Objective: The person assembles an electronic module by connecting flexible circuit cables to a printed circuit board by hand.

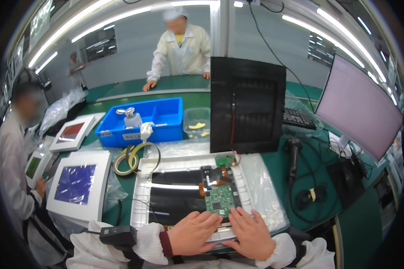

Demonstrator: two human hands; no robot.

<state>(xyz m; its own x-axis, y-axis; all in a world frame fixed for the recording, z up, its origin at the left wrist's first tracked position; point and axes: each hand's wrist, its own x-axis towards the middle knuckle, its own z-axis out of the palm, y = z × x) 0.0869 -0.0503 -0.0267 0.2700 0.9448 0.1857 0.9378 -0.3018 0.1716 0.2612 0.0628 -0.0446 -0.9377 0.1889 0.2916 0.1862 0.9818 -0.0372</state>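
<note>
A white display frame (143,188) lies face down on the green bench, its dark back panel showing. A green circuit board (220,199) with an orange flex cable sits on that panel, and a smaller green board (225,160) sits at the frame's far edge. My left hand (192,233) lies flat on the frame's near edge, fingertips touching the green board's near side. My right hand (251,232) rests flat beside it, fingers spread just right of the board. Neither hand grips anything.
A black panel (247,105) stands upright behind the frame. At left are a white-framed screen (76,186), tape rolls (130,157) and a blue bin (166,121). A monitor (361,105), keyboard and handheld scanner (293,152) are at right. One person stands opposite, another at left.
</note>
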